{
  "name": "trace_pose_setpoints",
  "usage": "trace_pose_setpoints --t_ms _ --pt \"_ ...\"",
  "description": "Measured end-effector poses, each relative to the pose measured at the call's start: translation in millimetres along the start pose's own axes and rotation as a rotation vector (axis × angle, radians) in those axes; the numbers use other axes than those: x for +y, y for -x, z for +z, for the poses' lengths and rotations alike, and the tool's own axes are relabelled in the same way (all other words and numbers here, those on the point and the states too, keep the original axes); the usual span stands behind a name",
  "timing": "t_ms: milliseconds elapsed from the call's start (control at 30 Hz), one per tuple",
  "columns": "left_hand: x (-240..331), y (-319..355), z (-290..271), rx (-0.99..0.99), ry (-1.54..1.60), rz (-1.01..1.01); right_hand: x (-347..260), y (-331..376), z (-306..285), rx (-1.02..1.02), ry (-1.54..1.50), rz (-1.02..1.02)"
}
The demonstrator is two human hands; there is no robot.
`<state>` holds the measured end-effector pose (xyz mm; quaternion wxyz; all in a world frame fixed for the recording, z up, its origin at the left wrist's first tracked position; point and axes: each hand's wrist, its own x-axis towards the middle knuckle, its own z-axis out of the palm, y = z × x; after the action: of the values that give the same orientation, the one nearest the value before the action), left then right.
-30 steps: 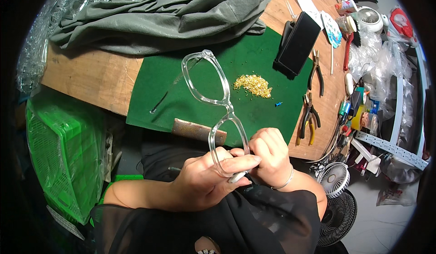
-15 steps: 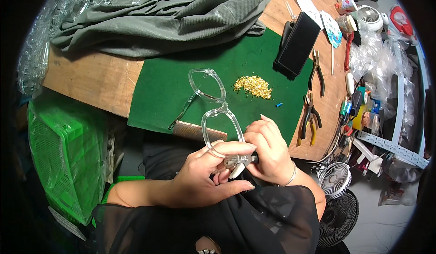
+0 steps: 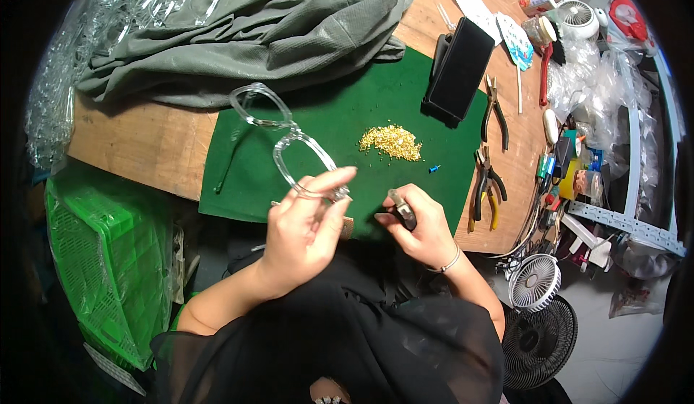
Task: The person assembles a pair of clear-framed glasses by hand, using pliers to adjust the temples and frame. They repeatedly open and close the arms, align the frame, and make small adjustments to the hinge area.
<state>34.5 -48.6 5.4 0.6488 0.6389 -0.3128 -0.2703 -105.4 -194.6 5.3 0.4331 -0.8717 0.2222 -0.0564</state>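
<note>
The 2 hands have parted since 0.5 s ago: left hand (image 3: 307, 223) fingers pinch the clear glasses frame (image 3: 285, 140), stretching toward 11 o'clock; right hand (image 3: 419, 227) clamps a small tool (image 3: 403, 209), likely readying the next fitting.

Bright, even overhead light falls on the counter (image 3: 137, 144); shadows are soft and short. Fisheye bending curves the edges, the corners go black, and the focus stays sharp.

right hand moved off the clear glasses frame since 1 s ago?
Yes. The right hand has come off the clear glasses frame and shifted right along the green mat; only the left hand holds the frame.
</note>
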Motion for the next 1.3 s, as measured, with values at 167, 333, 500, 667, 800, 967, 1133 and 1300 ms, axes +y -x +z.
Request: trace_pose_setpoints --t_ms 167,333,500,667,800,967,1133,1300 --pt "-12.8 -3.3 1.5 -0.033 -0.190 0.006 6.0 1.8 1.8 0.093 -0.203 0.149" --pt "-19.6 -6.2 2.0 -0.035 -0.185 -0.059 7.1 8.2 -6.2 0.082 -0.120 0.152" --pt "-13.8 -9.1 0.4 -0.121 -0.114 -0.069 26.3 6.2 -31.4 0.298 0.263 0.327" --pt "-1.6 0.6 -3.1 -0.212 0.138 -0.102 61.2 -10.9 -19.0 0.295 0.710 0.344" --pt "22.8 3.4 -14.5 -0.146 0.261 -0.143 70.7 -3.3 -18.7 0.287 0.633 0.329" --pt "33.1 8.4 -22.7 -0.197 0.447 -0.255 12.2 -3.5 -24.2 0.274 0.100 0.312" --pt "30.4 12.2 -15.8 -0.189 0.488 -0.365 -61.8 -2.5 -9.5 0.144 -0.282 -0.008" --pt "32.9 16.0 -12.0 -0.163 0.463 -0.357 -63.0 -10.2 18.0 0.272 -0.444 -0.044"
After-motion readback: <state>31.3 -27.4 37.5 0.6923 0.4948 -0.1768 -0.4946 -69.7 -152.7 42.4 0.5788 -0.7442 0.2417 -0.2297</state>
